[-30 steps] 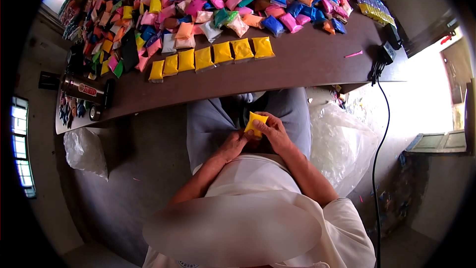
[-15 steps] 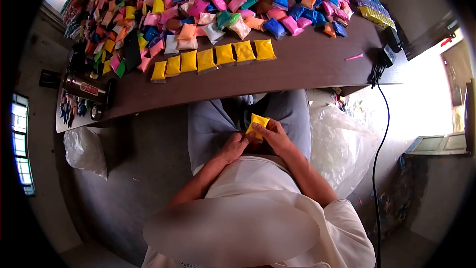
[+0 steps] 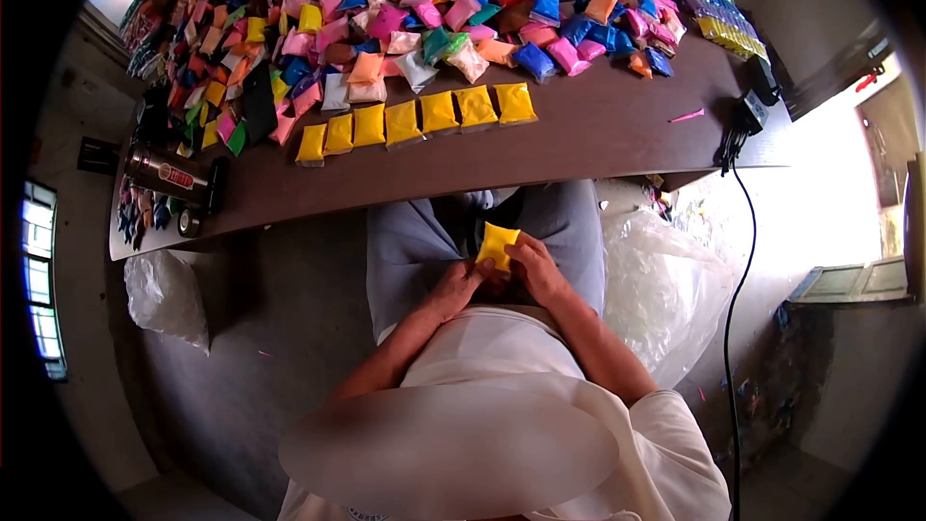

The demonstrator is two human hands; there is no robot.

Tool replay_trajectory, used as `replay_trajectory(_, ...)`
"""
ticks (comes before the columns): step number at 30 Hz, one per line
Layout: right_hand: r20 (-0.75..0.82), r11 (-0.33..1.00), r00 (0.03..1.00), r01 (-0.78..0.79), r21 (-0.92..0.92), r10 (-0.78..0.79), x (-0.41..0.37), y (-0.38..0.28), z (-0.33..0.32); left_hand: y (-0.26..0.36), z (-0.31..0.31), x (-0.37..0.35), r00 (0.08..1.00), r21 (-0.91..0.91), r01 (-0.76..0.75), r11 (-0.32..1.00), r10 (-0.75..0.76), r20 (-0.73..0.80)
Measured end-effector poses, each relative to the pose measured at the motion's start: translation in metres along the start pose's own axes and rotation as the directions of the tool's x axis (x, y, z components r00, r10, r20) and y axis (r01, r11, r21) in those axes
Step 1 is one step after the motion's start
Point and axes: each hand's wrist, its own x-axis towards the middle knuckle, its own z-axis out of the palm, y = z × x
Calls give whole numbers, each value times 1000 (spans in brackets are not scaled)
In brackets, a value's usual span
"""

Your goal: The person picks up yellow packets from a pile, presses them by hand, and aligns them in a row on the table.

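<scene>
A yellow packet (image 3: 498,243) is held upright over my lap, between both hands. My left hand (image 3: 461,287) pinches its lower left corner. At its right edge, my right hand (image 3: 536,266) grips it with thumb and fingers, some of them hidden. Beyond my hands, on the brown table (image 3: 386,179), lies a row of several yellow packets (image 3: 402,123), side by side. Behind that row spreads a large heap of packets (image 3: 463,10) in pink, blue, orange, green and other colours.
A steel flask (image 3: 164,171) lies at the table's left end. Toward the right are a small pink strip (image 3: 687,116) and a black adapter (image 3: 750,111) with a hanging cable. Clear plastic bags (image 3: 666,289) rest on the floor at both sides.
The fingers of my right hand have shifted to the packet's right edge, so more of its yellow face shows. The table appears slightly lower in view.
</scene>
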Motion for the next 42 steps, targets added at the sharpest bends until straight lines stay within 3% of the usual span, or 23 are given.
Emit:
replay_trajectory(2, 87, 989, 996, 0, -150, 14, -3, -5, 2, -4, -2, 1, 1000, -43, -13, 999, 13, 0)
replay_trajectory(8, 225, 986, 974, 58, -157, -21, -3, -4, -6, 1, 0, 0, 1000, 14, -5, 1000, 5, 14)
replay_trajectory(12, 232, 989, 972, -4, -146, 38, -3, -8, -3, 1, 1, 0, 999, -27, -28, 999, 27, -29)
replay_trajectory(14, 107, 994, 992, 82, -66, -74, -5, -11, 10, -2, 0, 1, 999, -17, -11, 1000, 10, -45)
replay_trajectory(17, 67, 982, 985, 165, -91, -159, 0, -10, 9, -3, 0, 2, 998, -4, -37, 999, 36, -49)
replay_trajectory(25, 83, 988, 988, 138, -65, -132, 4, 0, 0, 2, 0, 1, 999, 123, -27, 992, 21, 45)
replay_trajectory(30, 77, 990, 990, 125, -63, -120, 5, 0, 2, 2, 2, 0, 1000, 9, -8, 1000, 8, -17)
replay_trajectory(32, 91, 993, 996, 20, -121, -9, 0, -5, 8, 3, 2, -1, 999, 6, 9, 1000, -9, -33)
replay_trajectory(37, 157, 995, 987, -2, -100, 18, 2, -2, 2, 3, -1, 1, 999, 183, -46, 982, 40, 35)
replay_trajectory(42, 210, 995, 978, 3, -100, 18, 2, -2, 2, 1, 0, 0, 999, 96, -34, 995, 33, 10)
